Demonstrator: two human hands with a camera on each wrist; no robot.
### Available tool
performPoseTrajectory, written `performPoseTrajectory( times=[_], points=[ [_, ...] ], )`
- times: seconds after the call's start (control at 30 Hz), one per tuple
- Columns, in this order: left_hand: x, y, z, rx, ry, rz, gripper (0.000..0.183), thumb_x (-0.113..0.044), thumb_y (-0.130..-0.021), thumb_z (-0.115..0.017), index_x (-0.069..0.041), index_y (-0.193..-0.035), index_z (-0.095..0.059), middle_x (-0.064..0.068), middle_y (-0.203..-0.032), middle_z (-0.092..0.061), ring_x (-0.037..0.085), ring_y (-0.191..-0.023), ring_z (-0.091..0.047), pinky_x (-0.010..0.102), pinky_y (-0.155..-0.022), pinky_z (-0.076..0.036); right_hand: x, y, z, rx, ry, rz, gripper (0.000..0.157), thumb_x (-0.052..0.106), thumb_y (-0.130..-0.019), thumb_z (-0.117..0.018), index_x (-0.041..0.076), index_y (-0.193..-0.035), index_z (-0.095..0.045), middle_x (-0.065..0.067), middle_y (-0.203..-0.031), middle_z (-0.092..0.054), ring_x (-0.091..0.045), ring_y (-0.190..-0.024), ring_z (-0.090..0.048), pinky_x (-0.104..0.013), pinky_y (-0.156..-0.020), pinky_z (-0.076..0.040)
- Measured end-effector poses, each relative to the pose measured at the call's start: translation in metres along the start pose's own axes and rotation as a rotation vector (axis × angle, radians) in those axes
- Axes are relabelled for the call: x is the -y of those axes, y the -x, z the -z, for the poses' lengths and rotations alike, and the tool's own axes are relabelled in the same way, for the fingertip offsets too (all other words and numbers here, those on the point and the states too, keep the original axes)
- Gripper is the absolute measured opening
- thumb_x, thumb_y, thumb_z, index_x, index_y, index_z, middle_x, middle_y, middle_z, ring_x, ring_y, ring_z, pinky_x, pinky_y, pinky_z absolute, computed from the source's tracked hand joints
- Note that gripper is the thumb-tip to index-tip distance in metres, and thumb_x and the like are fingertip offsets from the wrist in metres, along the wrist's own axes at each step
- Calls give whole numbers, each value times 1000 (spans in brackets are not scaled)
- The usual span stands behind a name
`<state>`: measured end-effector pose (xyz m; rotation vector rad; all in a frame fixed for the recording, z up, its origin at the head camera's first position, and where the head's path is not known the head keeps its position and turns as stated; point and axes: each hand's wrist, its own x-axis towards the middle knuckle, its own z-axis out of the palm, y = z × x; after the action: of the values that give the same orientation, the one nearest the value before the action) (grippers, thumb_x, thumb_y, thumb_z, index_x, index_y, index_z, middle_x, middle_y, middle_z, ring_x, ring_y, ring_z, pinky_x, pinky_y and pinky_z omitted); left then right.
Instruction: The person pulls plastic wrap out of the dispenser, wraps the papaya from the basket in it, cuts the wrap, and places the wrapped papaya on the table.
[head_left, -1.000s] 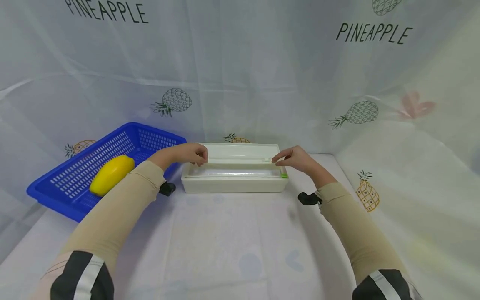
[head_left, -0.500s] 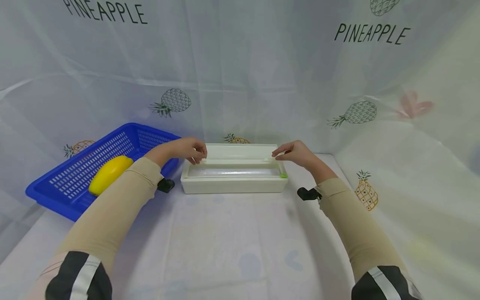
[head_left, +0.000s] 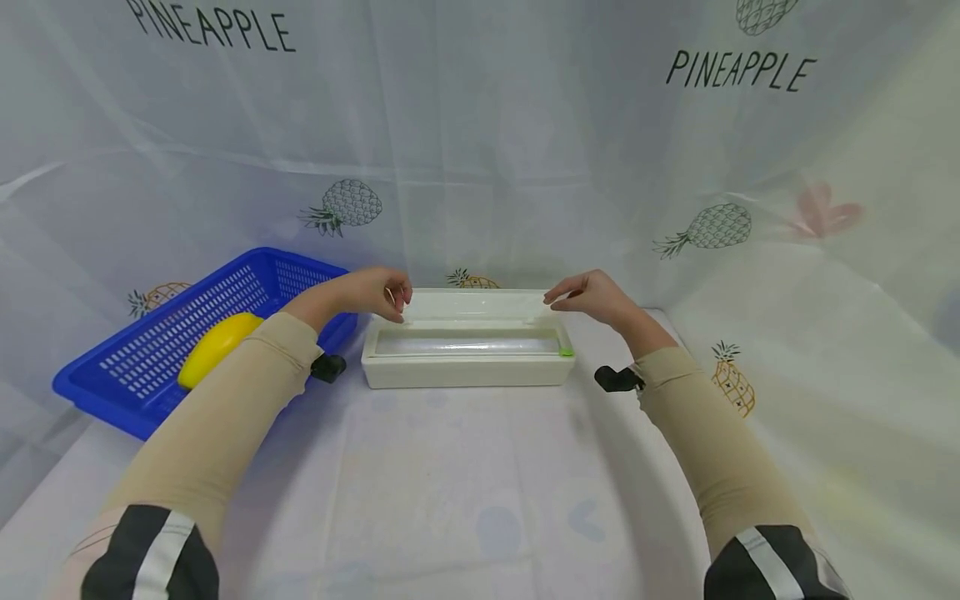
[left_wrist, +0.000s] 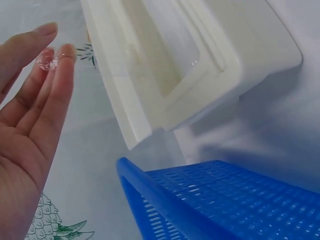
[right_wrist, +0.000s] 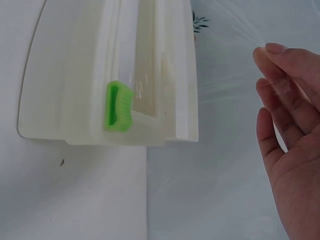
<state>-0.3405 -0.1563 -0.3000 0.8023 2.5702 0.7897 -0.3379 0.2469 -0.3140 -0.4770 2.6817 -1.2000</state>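
Observation:
A long white cling film dispenser [head_left: 468,373] lies on the table in the head view, its lid raised at the back and a roll of film visible inside. My left hand [head_left: 356,292] is above its left rear end. In the left wrist view, crumpled cling film [left_wrist: 47,62] sits at the fingertips, thumb slightly apart from the index finger. Over the right rear end, my right hand [head_left: 600,300] pinches the clear cling film [right_wrist: 245,30] between thumb and index finger. Creases run from there toward the dispenser. A green slider [right_wrist: 119,107] sits on the dispenser's right end.
At the left stands a blue perforated basket [head_left: 112,375], tilted across the table beside the dispenser. A yellow oval object [head_left: 217,346] lies in it, partly behind my left sleeve. A pineapple-print sheet [head_left: 480,125] hangs close behind.
Both hands have risen and moved back from the dispenser's opening, the film at their fingers. The left fingers have spread a little. Dispenser and basket stay in place.

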Motion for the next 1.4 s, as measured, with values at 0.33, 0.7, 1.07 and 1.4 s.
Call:
performPoseTrajectory(
  times=[0.33,0.7,1.07,1.4],
  points=[
    [2,2,2,-80,-66,-15,17,-3,-83,-75,-6,-85,-58,7,-82,-59,23,-78,-54,35,-69,-47,2,0,5,-36,-41,-2,20,10,-89,-71,6,-109,-75,-12,-113,-69,-24,-110,-60,-42,-94,-49],
    [-5,8,14,-128,-30,18,15,-1,-83,-72,-4,-91,-61,9,-92,-64,26,-91,-61,39,-78,-54,12,4,15,-62,-48,-21,22,9,-91,-69,5,-112,-73,-13,-120,-66,-26,-114,-58,-48,-98,-46],
    [-17,16,20,-159,-4,6,10,1,-85,-69,-5,-91,-63,10,-93,-64,25,-91,-65,40,-77,-55,18,8,24,-96,-64,8,23,11,-90,-71,5,-112,-73,-11,-118,-67,-25,-108,-61,-45,-98,-45],
    [-26,24,27,-171,15,29,21,-2,-92,-64,-5,-111,-72,15,-110,-69,31,-102,-64,49,-89,-51,26,12,32,-115,-77,39,21,8,-90,-70,6,-111,-73,-6,-116,-68,-19,-104,-63,-40,-96,-48]
  ],
)
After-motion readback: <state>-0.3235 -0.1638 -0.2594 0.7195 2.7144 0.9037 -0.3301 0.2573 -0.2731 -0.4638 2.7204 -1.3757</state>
